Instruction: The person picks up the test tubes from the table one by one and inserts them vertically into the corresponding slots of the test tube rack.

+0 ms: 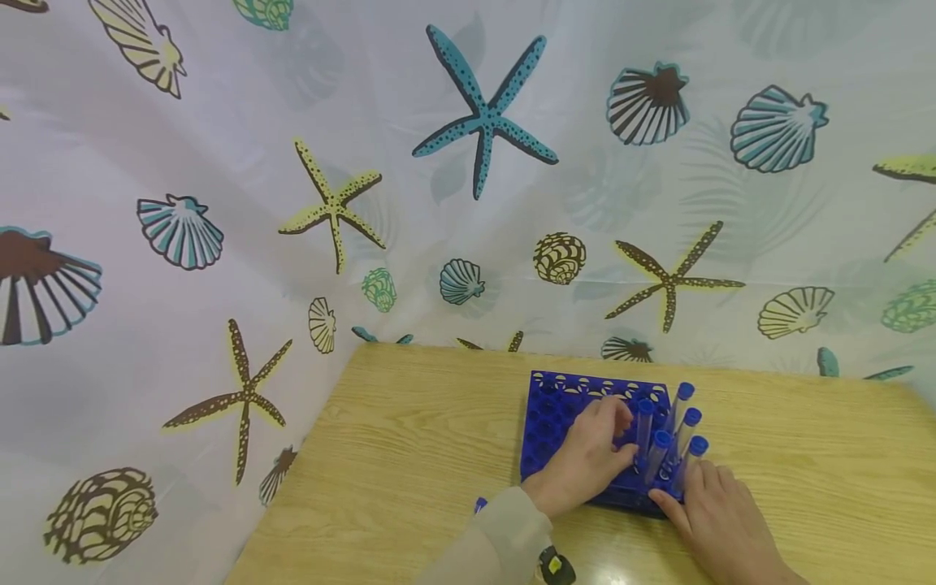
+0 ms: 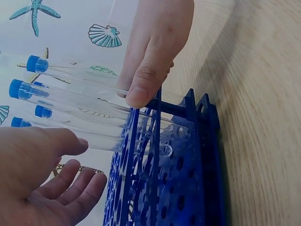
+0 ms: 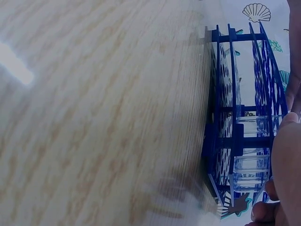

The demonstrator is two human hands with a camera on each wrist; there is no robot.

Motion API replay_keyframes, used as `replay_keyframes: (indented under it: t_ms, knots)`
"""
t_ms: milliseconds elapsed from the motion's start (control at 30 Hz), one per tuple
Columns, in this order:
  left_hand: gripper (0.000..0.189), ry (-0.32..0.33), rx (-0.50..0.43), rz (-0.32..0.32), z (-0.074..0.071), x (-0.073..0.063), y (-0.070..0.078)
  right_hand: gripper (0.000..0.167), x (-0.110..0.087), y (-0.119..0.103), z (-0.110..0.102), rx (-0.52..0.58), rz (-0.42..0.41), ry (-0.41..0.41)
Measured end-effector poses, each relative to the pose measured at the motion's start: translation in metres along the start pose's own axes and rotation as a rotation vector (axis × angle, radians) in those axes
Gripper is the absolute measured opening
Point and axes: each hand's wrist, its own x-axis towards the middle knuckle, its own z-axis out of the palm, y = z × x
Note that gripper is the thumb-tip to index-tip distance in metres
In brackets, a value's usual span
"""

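Note:
A blue test tube rack [image 1: 544, 422] stands on the table, with several clear, blue-capped test tubes [image 1: 644, 426] upright in its right end. Over the middle of the rack, my left hand [image 1: 588, 455] is beside the tubes, its thumb and fingers apart. The left wrist view shows the left hand's fingers [image 2: 70, 183] loosely bent with nothing between them, and its thumb in front of the nearest tube. My right hand [image 1: 720, 512] holds the rack's near right corner, thumb along the top edge and fingers around the side. Tube bottoms [image 3: 251, 165] show between the rack's tiers.
Another blue cap [image 1: 480, 504] shows on the table by the left sleeve [image 1: 504, 528], the rest of it hidden. A curtain [image 1: 468, 219] printed with shells and starfish hangs along the back and left of the wooden table [image 1: 409, 422].

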Motion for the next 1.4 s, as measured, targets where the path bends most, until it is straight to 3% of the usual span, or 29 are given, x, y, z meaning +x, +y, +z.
replay_keyframes:
  t_ms: [333, 800, 1133, 1400]
  knots:
    - [0.027, -0.02, -0.009, -0.044, -0.015, -0.015, -0.006, 0.054, -0.002, 0.001, 0.002, 0.018, 0.018, -0.011]
    - [0.026, 0.006, -0.227, -0.143, -0.047, -0.049, -0.029, 0.051, -0.001, 0.003, 0.003, 0.016, -0.006, 0.034]
    - [0.029, 0.047, -0.301, -0.229, -0.07, -0.08, -0.043, 0.05, -0.003, 0.004, 0.004, 0.031, -0.007, 0.04]
    - [0.03, 0.065, -0.226, -0.293, -0.084, -0.102, -0.06, 0.05, -0.002, 0.003, 0.004, 0.036, -0.009, 0.042]
